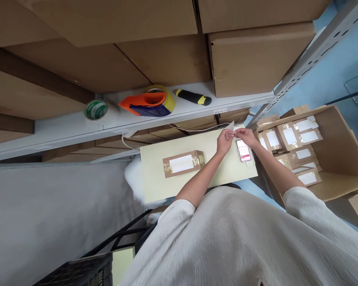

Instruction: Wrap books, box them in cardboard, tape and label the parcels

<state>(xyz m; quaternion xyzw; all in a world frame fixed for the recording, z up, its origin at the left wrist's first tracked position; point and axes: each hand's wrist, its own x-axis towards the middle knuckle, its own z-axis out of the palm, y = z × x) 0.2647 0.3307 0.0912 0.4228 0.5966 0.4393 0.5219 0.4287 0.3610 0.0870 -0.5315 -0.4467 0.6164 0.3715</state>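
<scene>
My left hand point(224, 141) and my right hand point(246, 136) meet over the far right part of the pale table point(153, 190). Between their pinched fingers is a small white slip of paper point(231, 126), its corner pointing up. Whether it is a label cannot be made out. Just below my right hand a phone point(244, 151) lies with its screen lit. To the left of my left forearm rests a small taped cardboard box point(182, 163) with a white label on top.
On the shelf point(193, 107) above stand a tape roll point(96, 110), an orange tape dispenser point(147, 104) and a black-and-yellow utility knife point(193, 97), with large cartons point(256, 63) behind. At right, an open carton point(343, 159) holds several labelled small boxes. A black crate point(86, 270) is at lower left.
</scene>
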